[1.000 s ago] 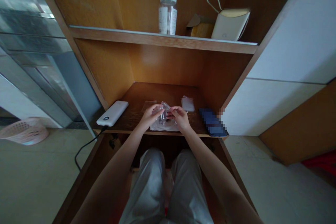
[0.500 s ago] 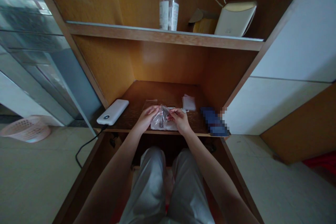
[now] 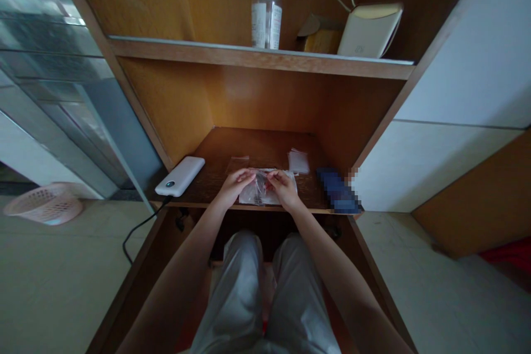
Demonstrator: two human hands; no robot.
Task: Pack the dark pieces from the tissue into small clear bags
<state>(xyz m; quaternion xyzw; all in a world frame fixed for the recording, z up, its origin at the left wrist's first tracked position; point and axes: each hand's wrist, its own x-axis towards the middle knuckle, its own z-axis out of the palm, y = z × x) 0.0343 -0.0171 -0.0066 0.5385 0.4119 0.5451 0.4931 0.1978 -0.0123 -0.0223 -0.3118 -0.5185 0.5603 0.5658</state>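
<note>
Head view. Left hand and right hand sit close together just behind the front edge of the wooden surface. Fingers of both hands curl closed on a clear plastic bag from either side, tips nearly meeting; a small dark item inside is too unclear to name. The bag lies on a white sheet.

Left: open wood, then a white power bank near the left edge, its black cable hanging over the front. Right: a pixelated blue object at the front right corner. Rear: a small clear packet and a white packet. Shelf above: a jar, white labels unreadable.
</note>
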